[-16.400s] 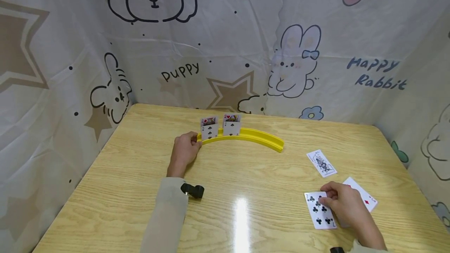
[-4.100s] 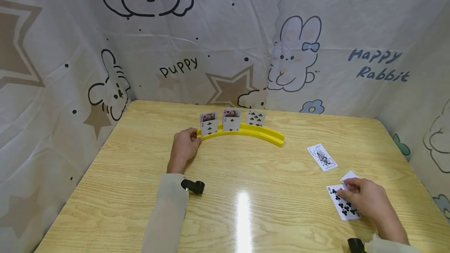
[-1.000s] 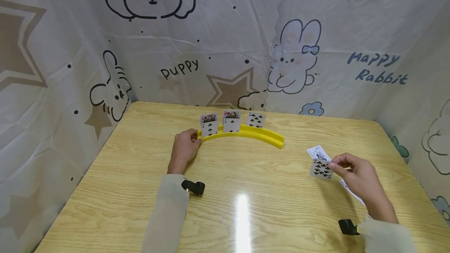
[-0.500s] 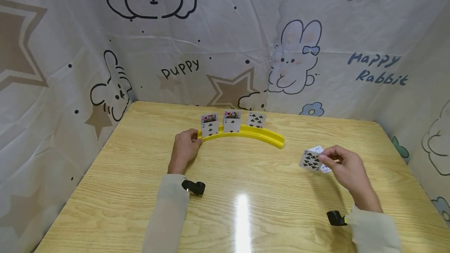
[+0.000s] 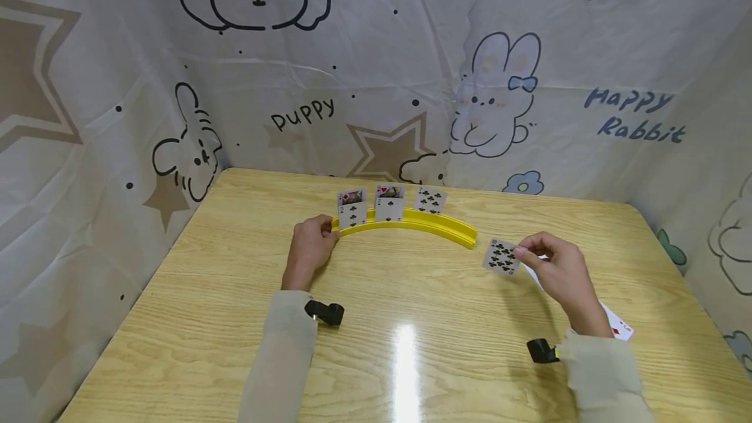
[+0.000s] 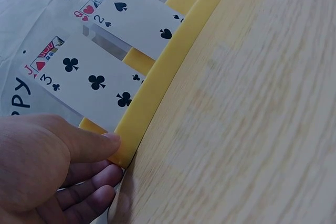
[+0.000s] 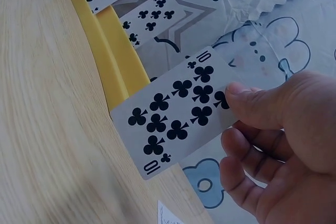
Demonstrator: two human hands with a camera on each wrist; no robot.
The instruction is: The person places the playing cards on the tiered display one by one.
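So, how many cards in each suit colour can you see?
Black: 4 (3 of clubs, 2 of spades, 7 of clubs, 10 of clubs)
Red: 3 (jack, queen, diamond card on the table)
Colour unclear: 1 (mostly hidden card behind the right hand)
Total: 8

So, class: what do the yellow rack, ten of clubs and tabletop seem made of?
Yellow rack: probably smooth plastic, evenly coloured with clean edges.
Ten of clubs: likely smooth coated card, thin and crisply printed; plastic is possible.
Tabletop: apparently glossy wood or wood-look laminate, showing grain and reflected light.
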